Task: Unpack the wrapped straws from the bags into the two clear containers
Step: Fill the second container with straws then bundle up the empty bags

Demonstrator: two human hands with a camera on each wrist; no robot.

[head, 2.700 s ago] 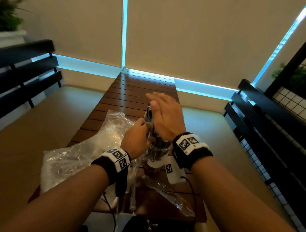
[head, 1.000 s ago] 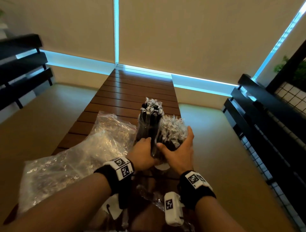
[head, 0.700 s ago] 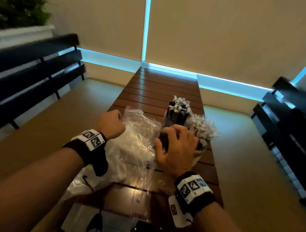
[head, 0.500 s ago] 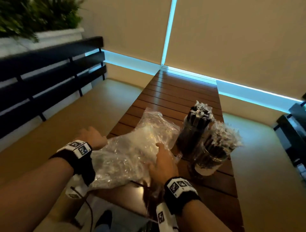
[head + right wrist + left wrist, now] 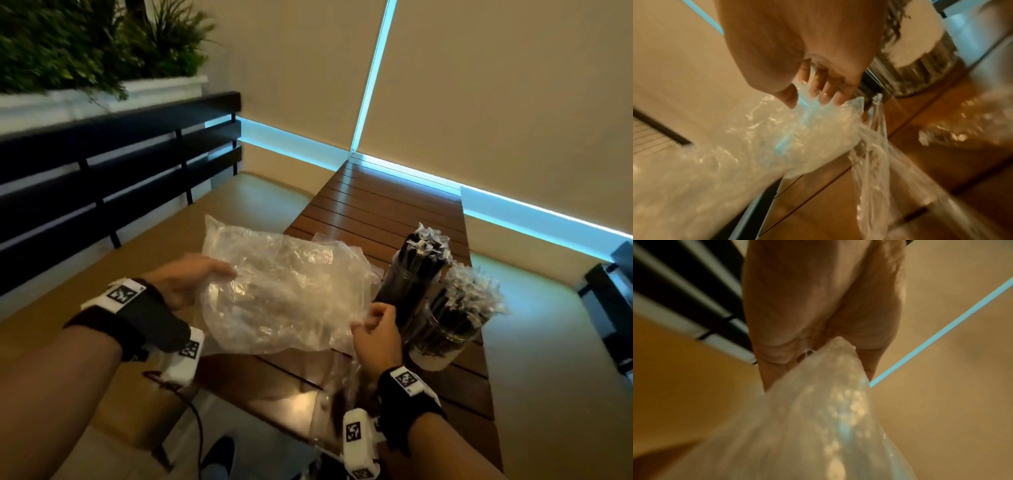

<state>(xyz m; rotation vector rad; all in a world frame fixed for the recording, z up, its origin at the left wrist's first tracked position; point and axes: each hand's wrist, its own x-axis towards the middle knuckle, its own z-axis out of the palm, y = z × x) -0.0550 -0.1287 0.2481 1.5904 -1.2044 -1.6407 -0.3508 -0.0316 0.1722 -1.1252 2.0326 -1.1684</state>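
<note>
On the slatted wooden table (image 5: pixel 376 212), both clear containers stand upright and packed with wrapped straws: the farther container (image 5: pixel 409 284) shows dark straws (image 5: pixel 426 241) with crinkled wrapper tips at the top, and the nearer container (image 5: pixel 445 329), touching or just beside it, is crowded with more straws (image 5: pixel 474 294) whose pale wrapper ends fan out above the rim. Neither seems to have much room left, so I judge the filling part of the job to be done or very nearly so.

Just left of the containers, a crumpled clear plastic bag (image 5: pixel 284 291) is held up between both hands. It looks slack and empty; no straws can be made out inside it, though the wrinkled film could hide a few. The left hand (image 5: pixel 186 277) grips the bag's left edge, the plastic bunched into its palm in the left wrist view (image 5: pixel 830 386). The right hand (image 5: pixel 376 329) pinches the bag's right corner between thumb and fingertips (image 5: pixel 824 95), close beside the farther container. A second strip of clear plastic (image 5: pixel 871 162) hangs over the table's near edge below the right hand; it also looks empty.

What seems left is only clearing away the spent bags, after checking that no straws remain inside.
</note>
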